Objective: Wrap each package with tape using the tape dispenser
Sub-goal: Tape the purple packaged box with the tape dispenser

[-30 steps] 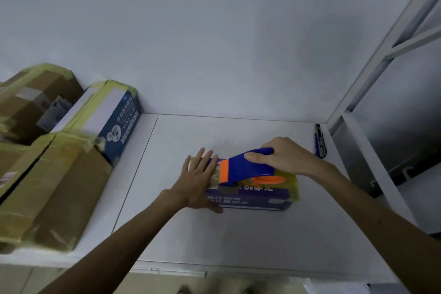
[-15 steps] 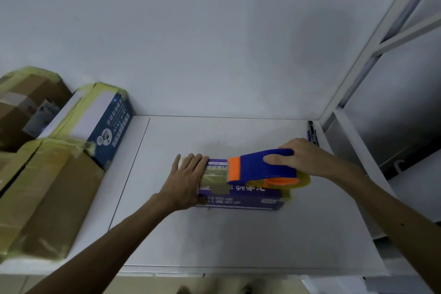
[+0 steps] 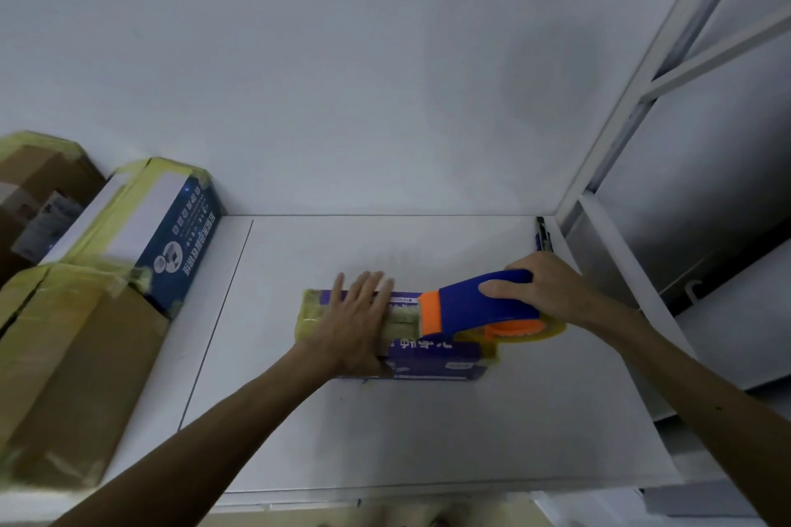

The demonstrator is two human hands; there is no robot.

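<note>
A flat purple package (image 3: pixel 432 353) lies on the white table (image 3: pixel 428 432), with yellowish tape across its top and left end. My left hand (image 3: pixel 357 319) presses flat on the package's left part, fingers spread. My right hand (image 3: pixel 543 287) grips the handle of a blue and orange tape dispenser (image 3: pixel 475 308), which rests on the package's right part. Its yellowish tape roll (image 3: pixel 524 329) sticks out past the package's right end.
Taped packages stand at the left: a blue and white box (image 3: pixel 171 235), a large brown carton (image 3: pixel 64 364) in front of it, another brown box (image 3: pixel 34 193) behind. A dark pen-like object (image 3: pixel 542 233) lies at the table's back right corner beside a white metal rack (image 3: pixel 608 167).
The dispenser in my right hand has slid to the right along the package top, leaving tape behind it. My left hand has stayed pressed on the package's left part.
</note>
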